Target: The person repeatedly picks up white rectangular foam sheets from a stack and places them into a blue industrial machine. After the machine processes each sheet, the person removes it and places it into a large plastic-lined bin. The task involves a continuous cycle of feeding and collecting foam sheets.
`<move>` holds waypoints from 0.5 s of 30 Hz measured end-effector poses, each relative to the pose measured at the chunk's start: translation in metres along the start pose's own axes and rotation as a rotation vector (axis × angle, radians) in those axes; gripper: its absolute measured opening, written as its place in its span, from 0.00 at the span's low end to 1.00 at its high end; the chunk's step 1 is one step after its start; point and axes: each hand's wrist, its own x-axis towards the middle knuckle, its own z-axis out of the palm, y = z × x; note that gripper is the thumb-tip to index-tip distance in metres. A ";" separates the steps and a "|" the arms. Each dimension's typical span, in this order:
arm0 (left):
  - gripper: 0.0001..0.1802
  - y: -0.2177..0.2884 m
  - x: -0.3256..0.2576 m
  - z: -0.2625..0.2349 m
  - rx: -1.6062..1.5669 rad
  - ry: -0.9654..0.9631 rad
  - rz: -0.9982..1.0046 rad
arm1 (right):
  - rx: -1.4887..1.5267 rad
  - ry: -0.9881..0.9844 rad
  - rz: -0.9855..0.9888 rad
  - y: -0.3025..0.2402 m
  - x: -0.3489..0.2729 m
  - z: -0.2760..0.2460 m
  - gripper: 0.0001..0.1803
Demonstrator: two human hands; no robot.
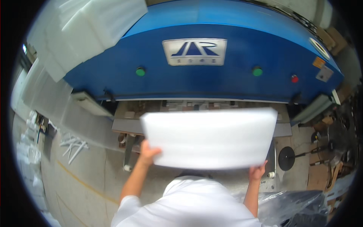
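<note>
While left grip point(150, 152) and right grip point(257, 171) hold a white slab point(210, 138), blue machinery point(196, 85) bears lettering point(194, 49).

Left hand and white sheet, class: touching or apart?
Touching: in the head view, the left hand grips the white sheet, thumb overlapping its left edge.

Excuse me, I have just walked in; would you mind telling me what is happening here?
Someone in a white shirt is holding a wide white sheet in front of a blue machine. The left hand grips it near its lower left corner, the right hand near its lower right. From this view, the sheet hides part of the machine's worktable.
</note>
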 end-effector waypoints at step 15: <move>0.22 -0.158 0.212 -0.068 0.420 0.388 0.270 | -0.746 -0.163 -0.237 0.120 0.173 0.112 0.32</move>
